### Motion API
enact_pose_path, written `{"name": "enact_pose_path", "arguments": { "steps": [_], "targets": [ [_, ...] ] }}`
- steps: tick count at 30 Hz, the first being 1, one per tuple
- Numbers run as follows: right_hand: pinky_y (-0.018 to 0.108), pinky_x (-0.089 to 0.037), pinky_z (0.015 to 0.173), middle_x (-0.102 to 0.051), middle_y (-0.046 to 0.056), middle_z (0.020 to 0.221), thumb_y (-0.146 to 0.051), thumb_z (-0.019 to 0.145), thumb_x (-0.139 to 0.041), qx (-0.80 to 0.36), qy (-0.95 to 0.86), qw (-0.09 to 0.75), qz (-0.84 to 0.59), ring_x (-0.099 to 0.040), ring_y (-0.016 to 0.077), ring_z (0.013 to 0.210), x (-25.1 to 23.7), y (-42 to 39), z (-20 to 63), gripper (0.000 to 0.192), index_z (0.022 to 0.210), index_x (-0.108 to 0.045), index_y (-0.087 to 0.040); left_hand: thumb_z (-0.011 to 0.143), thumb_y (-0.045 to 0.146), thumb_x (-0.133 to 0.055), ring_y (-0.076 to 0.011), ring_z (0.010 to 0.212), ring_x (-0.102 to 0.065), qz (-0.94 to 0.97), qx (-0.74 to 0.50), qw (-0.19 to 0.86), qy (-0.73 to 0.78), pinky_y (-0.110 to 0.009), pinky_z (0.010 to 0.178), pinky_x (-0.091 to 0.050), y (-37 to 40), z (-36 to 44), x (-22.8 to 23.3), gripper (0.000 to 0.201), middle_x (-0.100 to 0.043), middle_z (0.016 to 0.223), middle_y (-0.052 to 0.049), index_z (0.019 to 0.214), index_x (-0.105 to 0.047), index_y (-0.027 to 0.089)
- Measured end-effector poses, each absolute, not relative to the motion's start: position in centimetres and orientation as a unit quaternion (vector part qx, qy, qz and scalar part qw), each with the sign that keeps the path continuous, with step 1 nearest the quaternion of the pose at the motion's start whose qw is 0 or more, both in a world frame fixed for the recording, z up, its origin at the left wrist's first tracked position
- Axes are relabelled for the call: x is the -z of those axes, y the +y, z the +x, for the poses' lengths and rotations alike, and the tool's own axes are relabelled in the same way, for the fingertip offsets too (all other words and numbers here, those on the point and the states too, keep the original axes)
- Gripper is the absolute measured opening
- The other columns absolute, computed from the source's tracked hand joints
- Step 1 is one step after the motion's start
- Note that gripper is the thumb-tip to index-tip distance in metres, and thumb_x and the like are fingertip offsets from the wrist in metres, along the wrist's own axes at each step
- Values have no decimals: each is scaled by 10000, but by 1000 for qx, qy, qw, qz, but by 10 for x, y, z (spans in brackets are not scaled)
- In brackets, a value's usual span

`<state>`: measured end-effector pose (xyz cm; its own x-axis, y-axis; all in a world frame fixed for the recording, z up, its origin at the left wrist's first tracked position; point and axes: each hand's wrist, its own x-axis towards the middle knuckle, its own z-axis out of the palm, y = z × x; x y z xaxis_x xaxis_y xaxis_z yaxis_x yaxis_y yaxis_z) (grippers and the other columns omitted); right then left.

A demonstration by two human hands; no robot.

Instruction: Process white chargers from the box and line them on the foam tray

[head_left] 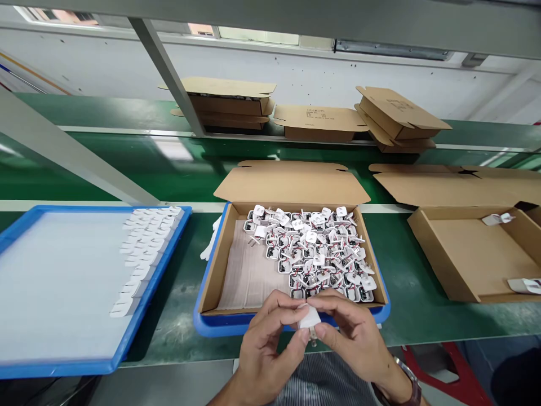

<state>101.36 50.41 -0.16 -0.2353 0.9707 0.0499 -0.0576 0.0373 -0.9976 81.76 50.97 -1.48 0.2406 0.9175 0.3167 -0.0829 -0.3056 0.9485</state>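
Head view: your left hand [266,332] and right hand [353,332] meet at bench edge, fingertips of both pinching one small white plug part [308,318], metal pins pointing down. Part sits just in front of open cardboard box [220,265], which rests on blue tray [211,327] and holds heap of same white parts [316,254]. At your left, second blue tray [164,265] carries white covers [143,248] in rows. Near-empty carton [465,254] at right.

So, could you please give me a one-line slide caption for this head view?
Both hands, left and right, hold a white plug in front of a box of plug parts.
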Motion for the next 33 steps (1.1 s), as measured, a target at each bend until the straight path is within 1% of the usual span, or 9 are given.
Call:
{"name": "enact_pose_path", "arguments": {
  "steps": [3, 7, 12, 15, 21, 26, 28, 30, 33],
  "targets": [
    [334, -596, 921, -705, 56, 1105, -296, 951, -732, -562, -553, 453, -417, -707, 186, 1049, 2, 503, 1012, 295, 1243, -744, -331, 939, 78, -646, -198, 963, -660, 624, -522, 476, 334, -305, 817, -563, 509, 816, 15, 378, -630, 1073, -71, 1223, -738, 309],
    [312, -603, 911, -689, 39, 1058, -305, 940, -747, -545, -558, 460, -424, -699, 168, 1015, 2, 504, 1007, 318, 1256, -734, -332, 971, 154, -655, -196, 952, -662, 590, -502, 537, 332, -290, 800, -569, 513, 813, 12, 274, -627, 1069, -70, 1167, -766, 309],
    [325, -591, 1045, -678, 50, 1297, -342, 976, -711, -593, -524, 460, -404, -707, 187, 1194, 3, 505, 1007, 362, 1334, -687, -386, 991, 250, -677, -169, 908, -653, 519, -498, 605, 342, -230, 739, -551, 521, 811, 10, 214, -645, 1091, -73, 1155, -795, 319],
    [346, -595, 1065, -671, 50, 1338, -360, 1000, -675, -594, -518, 456, -413, -714, 198, 1208, 4, 503, 1010, 346, 1344, -681, -387, 991, 256, -683, -181, 967, -669, 497, -493, 624, 348, -215, 754, -552, 522, 808, 10, 202, -667, 1139, -82, 1130, -816, 320],
    [396, -594, 1082, -684, 62, 1405, -370, 962, -727, -577, -536, 405, -463, -695, 229, 1269, 3, 501, 1011, 444, 1395, -636, -401, 975, 262, -703, -238, 1044, -686, 506, -477, 626, 353, -272, 805, -584, 523, 802, -1, 204, -707, 1165, -114, 1140, -819, 290],
    [403, -628, 1031, -728, 54, 1366, -386, 969, -710, -539, -561, 414, -473, -735, 231, 1213, 0, 501, 1008, 429, 1390, -637, -422, 1002, 315, -659, -288, 1134, -676, 499, -457, 654, 338, -360, 898, -596, 520, 796, -1, 258, -679, 1269, -139, 1219, -789, 266],
    [404, -634, 1017, -731, 66, 1373, -397, 978, -690, -525, -569, 413, -481, -741, 248, 1209, 1, 500, 1010, 404, 1380, -653, -400, 963, 351, -715, -296, 1127, -686, 473, -455, 684, 319, -386, 931, -594, 519, 792, 0, 330, -659, 1289, -141, 1280, -756, 264],
    [378, -639, 1003, -716, 72, 1406, -413, 987, -668, -522, -567, 396, -500, -720, 272, 1249, 4, 498, 1015, 394, 1380, -661, -377, 872, 341, -824, -287, 1074, -705, 443, -466, 695, 321, -371, 896, -607, 519, 784, -1, 421, -635, 1315, -139, 1279, -747, 262],
    [303, -663, 941, -692, 40, 1440, -433, 988, -653, -543, -555, 357, -520, -676, 293, 1300, 12, 495, 1024, 426, 1412, -636, -392, 789, 271, -899, -248, 1005, -717, 430, -510, 636, 389, -320, 840, -616, 524, 758, -5, 424, -630, 1306, -125, 1193, -773, 240]
  ]
}}
